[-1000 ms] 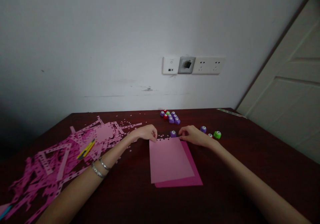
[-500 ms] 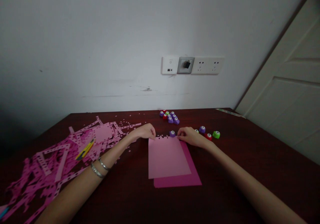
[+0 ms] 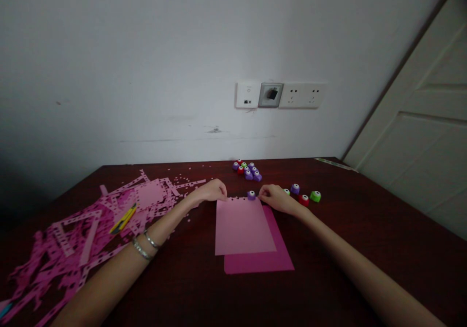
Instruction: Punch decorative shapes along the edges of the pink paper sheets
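Head: pink sheet [image 3: 244, 227] over magenta sheet [image 3: 260, 263]

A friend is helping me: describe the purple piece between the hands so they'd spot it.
On the dark red-brown table, find the light pink paper sheet overlapping a darker magenta sheet. At its far edge, between the left hand and right hand, sits a small purple piece with a dark-centred white top. Unlike the other purple pieces, it sits alone at the sheet's edge.

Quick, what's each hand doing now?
Left hand: closed, holding pale pink rectangular paper sheet, far left corner.
Right hand: closed, holding its far right corner.
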The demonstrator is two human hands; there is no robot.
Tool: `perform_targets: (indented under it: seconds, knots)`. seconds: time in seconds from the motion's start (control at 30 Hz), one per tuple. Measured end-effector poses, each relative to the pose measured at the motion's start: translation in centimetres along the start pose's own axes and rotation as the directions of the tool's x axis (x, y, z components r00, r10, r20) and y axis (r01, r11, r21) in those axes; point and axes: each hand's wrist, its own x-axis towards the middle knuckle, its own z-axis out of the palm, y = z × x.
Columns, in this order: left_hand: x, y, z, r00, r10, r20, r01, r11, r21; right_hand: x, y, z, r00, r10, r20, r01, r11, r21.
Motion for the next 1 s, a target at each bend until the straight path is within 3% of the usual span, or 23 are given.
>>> perform_targets:
  seconds: [0.57, 0.73, 0.87, 1.0]
  knots:
    - [0.4, -0.8, 0.5, 0.998, -0.008, -0.062, 0.007, 1.000, -0.010, -0.1, -0.1, -0.1, 0.999, 0.041, -0.028, -0.040, 0.999, 0.037]
    - [0.5, -0.8, -0.2, 0.979, -0.038, -0.199, 0.048, 0.998, 0.045, 0.0, -0.5, -0.6, 0.993, 0.074, -0.093, -0.068, 0.995, 0.074]
    - [0.9, 0.2, -0.6, 0.971, -0.026, -0.240, 0.037, 0.999, 0.039, 0.4, -1.3, -1.4, 0.985, 0.159, 0.064, -0.170, 0.956, 0.239]
    - [1.8, 1.8, -0.7, 0.994, 0.027, -0.102, -0.034, 0.998, -0.058, 1.1, -1.7, -2.0, 0.958, 0.145, 0.247, -0.230, 0.906, 0.357]
